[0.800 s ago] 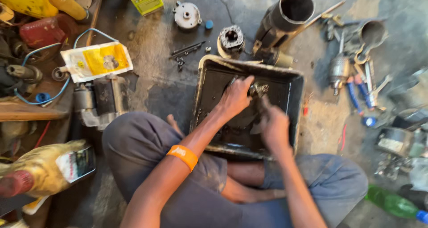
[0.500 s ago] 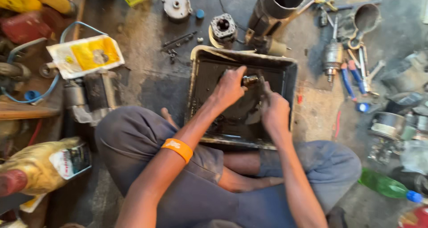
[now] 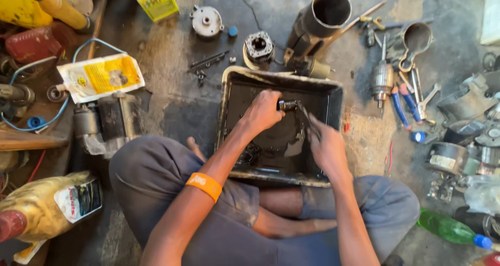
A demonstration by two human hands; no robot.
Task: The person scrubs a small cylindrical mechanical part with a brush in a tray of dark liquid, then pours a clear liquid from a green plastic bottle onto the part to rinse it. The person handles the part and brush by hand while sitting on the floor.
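Observation:
I sit cross-legged on the floor over a black rectangular metal tray holding dark oily liquid. My left hand, with an orange band on its wrist, grips a small round metal part over the middle of the tray. My right hand is just to the right of it and holds a thin dark tool or brush whose tip meets the metal part. A round dark component lies submerged under both hands.
Beyond the tray stand a dark metal cylinder housing, a small round motor part and a grey end cap. An armature, spanners and screwdrivers lie at right. A yellow-white pouch, oil bottles and a starter motor are on the left.
The view has shifted slightly. My hands stay over the tray on the metal part, and the right hand has slid a little lower and right.

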